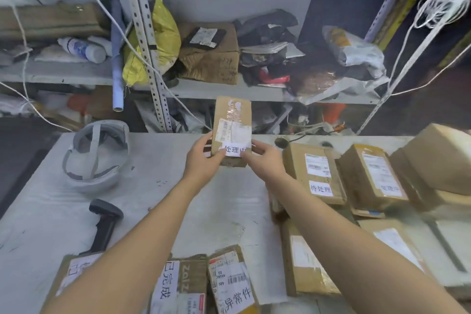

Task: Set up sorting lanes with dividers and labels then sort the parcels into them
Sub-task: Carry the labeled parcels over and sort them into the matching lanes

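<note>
Mid-frame, my left hand point(204, 158) and right hand point(262, 161) gripped the brown cardboard parcel point(233, 115), pinching its white paper label point(234, 150); labelling step, I judged; next, pressing it flat.

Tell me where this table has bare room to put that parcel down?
Bare white tabletop lies mid-table, bordered by the grey-white headset, the black handheld scanner and the labelled brown cardboard boxes at the right. The right side and near edge, with more labelled boxes, are crowded.
</note>
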